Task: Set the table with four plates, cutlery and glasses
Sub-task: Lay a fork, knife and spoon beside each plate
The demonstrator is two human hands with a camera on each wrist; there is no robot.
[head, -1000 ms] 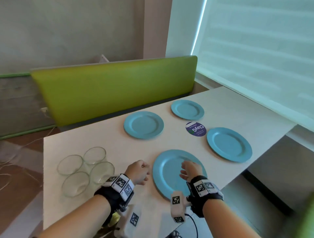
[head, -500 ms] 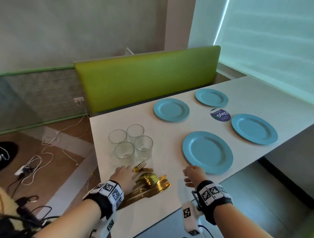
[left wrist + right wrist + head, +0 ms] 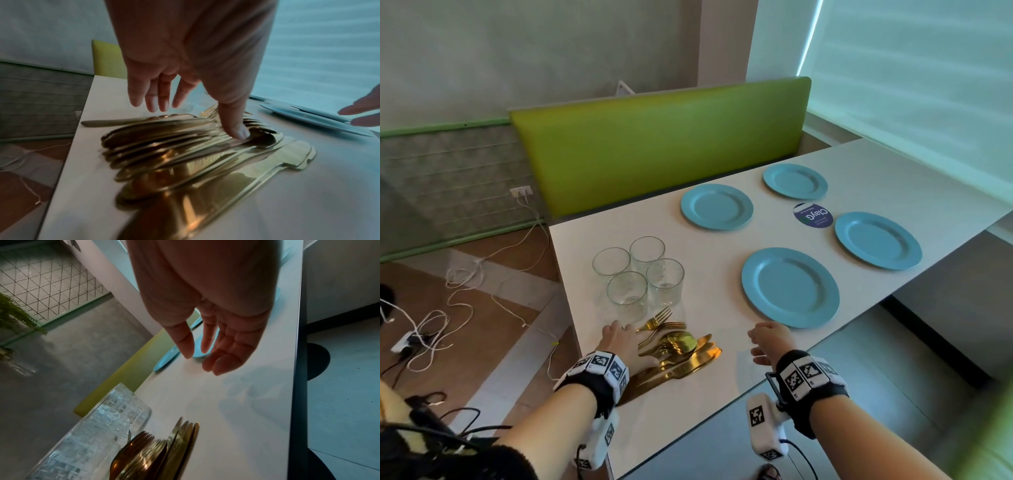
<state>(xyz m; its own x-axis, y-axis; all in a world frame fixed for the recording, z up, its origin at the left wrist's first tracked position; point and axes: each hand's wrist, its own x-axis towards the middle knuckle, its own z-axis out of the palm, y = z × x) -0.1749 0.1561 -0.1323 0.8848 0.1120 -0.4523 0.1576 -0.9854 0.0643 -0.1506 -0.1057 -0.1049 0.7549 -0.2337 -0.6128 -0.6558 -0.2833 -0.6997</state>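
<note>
The white table [image 3: 715, 308] has bare room between its near edge and the four blue plates [image 3: 790, 287], and the four glasses [image 3: 638, 274] cluster near its left edge. The gold cutlery [image 3: 678, 353] lies piled before them, long axis slanting toward the plates. The left hand [image 3: 619, 344] hovers slack-fingered, thumb touching the pile; the right hand [image 3: 768, 342] hangs relaxed, holding nothing.
</note>
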